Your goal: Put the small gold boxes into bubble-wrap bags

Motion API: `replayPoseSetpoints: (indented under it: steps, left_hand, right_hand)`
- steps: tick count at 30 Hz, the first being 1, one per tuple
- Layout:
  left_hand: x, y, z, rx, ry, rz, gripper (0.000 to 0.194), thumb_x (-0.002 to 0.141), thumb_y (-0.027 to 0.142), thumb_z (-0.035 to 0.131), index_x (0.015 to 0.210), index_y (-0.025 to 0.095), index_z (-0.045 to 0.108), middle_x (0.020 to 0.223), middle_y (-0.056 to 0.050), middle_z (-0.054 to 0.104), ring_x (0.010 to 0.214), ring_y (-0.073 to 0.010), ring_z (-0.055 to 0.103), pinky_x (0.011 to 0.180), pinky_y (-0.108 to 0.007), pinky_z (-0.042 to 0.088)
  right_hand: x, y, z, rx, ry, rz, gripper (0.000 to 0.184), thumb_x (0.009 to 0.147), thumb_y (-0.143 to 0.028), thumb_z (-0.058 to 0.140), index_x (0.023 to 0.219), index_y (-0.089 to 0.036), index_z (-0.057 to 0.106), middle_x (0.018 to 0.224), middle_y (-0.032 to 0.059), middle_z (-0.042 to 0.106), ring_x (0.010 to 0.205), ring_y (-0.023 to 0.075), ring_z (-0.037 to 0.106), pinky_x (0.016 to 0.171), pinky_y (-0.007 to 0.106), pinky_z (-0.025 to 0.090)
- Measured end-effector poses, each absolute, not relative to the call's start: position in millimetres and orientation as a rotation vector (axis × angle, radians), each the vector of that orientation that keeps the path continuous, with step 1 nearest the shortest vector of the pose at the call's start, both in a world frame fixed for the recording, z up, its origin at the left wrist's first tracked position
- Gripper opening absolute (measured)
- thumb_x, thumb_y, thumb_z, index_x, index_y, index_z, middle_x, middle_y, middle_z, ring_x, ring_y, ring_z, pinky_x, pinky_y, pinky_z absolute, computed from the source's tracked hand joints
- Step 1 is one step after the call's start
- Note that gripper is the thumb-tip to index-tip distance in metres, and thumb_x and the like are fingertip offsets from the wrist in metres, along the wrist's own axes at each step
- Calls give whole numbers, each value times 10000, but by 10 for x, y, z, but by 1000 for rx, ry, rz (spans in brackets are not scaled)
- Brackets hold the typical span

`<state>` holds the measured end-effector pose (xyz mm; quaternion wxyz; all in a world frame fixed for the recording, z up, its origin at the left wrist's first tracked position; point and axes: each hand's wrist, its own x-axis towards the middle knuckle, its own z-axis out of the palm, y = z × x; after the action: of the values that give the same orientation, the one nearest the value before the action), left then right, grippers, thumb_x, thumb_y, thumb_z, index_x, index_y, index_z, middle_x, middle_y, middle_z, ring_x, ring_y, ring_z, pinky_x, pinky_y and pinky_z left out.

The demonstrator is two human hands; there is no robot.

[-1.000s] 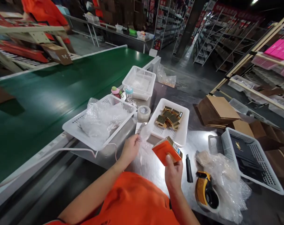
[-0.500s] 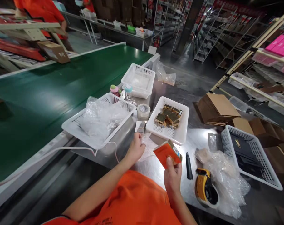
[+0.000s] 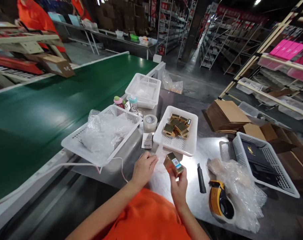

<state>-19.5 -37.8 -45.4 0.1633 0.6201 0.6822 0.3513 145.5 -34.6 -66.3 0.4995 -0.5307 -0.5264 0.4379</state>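
Observation:
My right hand grips a small gold box that has a white and blue label on one side. Just left of it, my left hand has its fingers together at the edge of a clear bubble wrap piece, which lies partly under the box. Beyond both hands, a white basket contains several similar gold boxes. A small stack of white cards or slips lies past my left fingertips, in front of a clear tape roll.
To the right are a black utility knife, a yellow tape dispenser, loose bubble wrap and a basket of black packaging. Flat cartons stand behind. At left, a bubble wrap basket sits beside the green conveyor.
The box in my right hand has been turned, so its labelled gold side shows instead of the orange face. My left hand has moved slightly down, away from the white slips, along the bubble wrap.

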Motion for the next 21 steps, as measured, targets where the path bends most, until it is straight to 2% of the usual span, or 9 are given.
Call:
replayPoseSetpoints:
  steps: [2, 4, 7, 9, 12, 14, 15, 18, 21]
  left_hand:
    - [-153, -355, -477, 1740, 1965, 1095, 316, 963, 263, 364, 984, 184, 669, 876, -77, 649, 811, -197, 614, 766, -304, 486]
    - [-106, -349, -496, 1739, 1963, 1194, 318, 958, 232, 364, 1142, 179, 618, 961, -95, 684, 846, -199, 642, 792, -306, 500]
    - [-2, -408, -541, 1932, 1873, 1147, 289, 924, 196, 407, 1121, 180, 619, 910, -97, 696, 815, -202, 652, 764, -301, 512]
    - [88, -481, -578, 2088, 1757, 982, 265, 898, 161, 422, 1061, 194, 629, 848, -76, 689, 788, -191, 649, 736, -279, 512]
    - [198, -569, -603, 2141, 1738, 708, 266, 878, 115, 417, 1040, 204, 607, 833, -50, 683, 768, -181, 648, 696, -258, 502]
    - [221, -579, -582, 2125, 1793, 630, 245, 879, 105, 403, 994, 199, 599, 836, -51, 681, 761, -183, 647, 681, -256, 495]
    - [219, -570, -561, 2136, 1803, 648, 240, 886, 109, 390, 976, 194, 596, 844, -59, 680, 769, -186, 645, 687, -260, 494]
    - [201, -519, -483, 2243, 1738, 788, 267, 910, 131, 341, 962, 176, 599, 827, -80, 669, 760, -202, 631, 690, -287, 491]
    - [231, -501, -439, 2369, 1583, 733, 254, 883, 134, 365, 959, 158, 607, 767, -82, 646, 708, -224, 616, 636, -307, 473]
  right_hand:
    - [1489, -384, -704, -1207, -1587, 889, 340, 751, -281, 686, 1087, -262, 644, 1161, 74, 667, 1091, 283, 600, 960, 444, 458]
    - [1506, -388, -726, -1193, -1756, 707, 352, 715, -266, 690, 1066, -258, 662, 1217, 107, 624, 1107, 305, 580, 943, 469, 463]
    - [1518, -295, -708, -1388, -1650, 637, 199, 694, -359, 718, 828, -229, 650, 944, 86, 629, 858, 256, 590, 751, 409, 500]
    - [1523, -194, -682, -1467, -1413, 874, 273, 692, -449, 725, 696, -227, 566, 700, 7, 559, 638, 177, 518, 583, 318, 457]
    - [1504, -102, -691, -1417, -928, 1463, 378, 667, -542, 730, 689, -230, 519, 534, -61, 465, 445, 104, 367, 411, 238, 305]
    - [1466, -126, -746, -1342, -714, 1704, 374, 636, -536, 745, 694, -228, 541, 520, -57, 485, 423, 101, 373, 393, 232, 293]
    - [1443, -159, -783, -1322, -705, 1718, 347, 627, -505, 753, 691, -225, 559, 531, -45, 514, 439, 110, 411, 402, 236, 316]
    - [1379, -255, -878, -1380, -1044, 1430, 212, 617, -373, 746, 620, -211, 610, 547, -17, 580, 519, 144, 495, 462, 259, 380]
    - [1336, -203, -901, -1409, -1353, 1195, 226, 662, -341, 702, 517, -199, 603, 529, -10, 590, 561, 160, 518, 530, 284, 427]
